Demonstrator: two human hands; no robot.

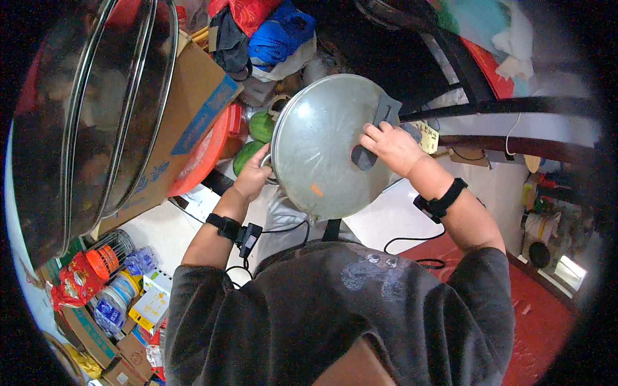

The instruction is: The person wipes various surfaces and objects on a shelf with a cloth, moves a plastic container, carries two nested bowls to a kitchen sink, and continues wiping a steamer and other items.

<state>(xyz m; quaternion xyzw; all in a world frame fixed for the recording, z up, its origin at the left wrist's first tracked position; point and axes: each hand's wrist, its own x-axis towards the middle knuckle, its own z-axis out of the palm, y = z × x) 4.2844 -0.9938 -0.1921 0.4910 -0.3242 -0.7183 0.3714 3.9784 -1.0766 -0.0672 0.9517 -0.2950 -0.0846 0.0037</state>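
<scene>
A large round pan lid (328, 140), greyish and shiny with a metal rim, is held up before me, covering what looks like a metal pan under it. My left hand (253, 173) grips a metal loop handle at the left rim. My right hand (392, 147) rests at the lid's right side, fingers at the dark round knob (363, 158). A grey tag or flap (387, 109) lies just above those fingers. Both wrists wear black straps with small devices and cables.
Two watermelons (261, 126) lie behind the pan at the left. A cardboard box (193, 91) and a red basin (207, 154) stand further left. Bottles (111, 311) and packages crowd the lower left. A dark frame (483, 103) crosses the upper right; a red surface (536, 309) lies at the lower right.
</scene>
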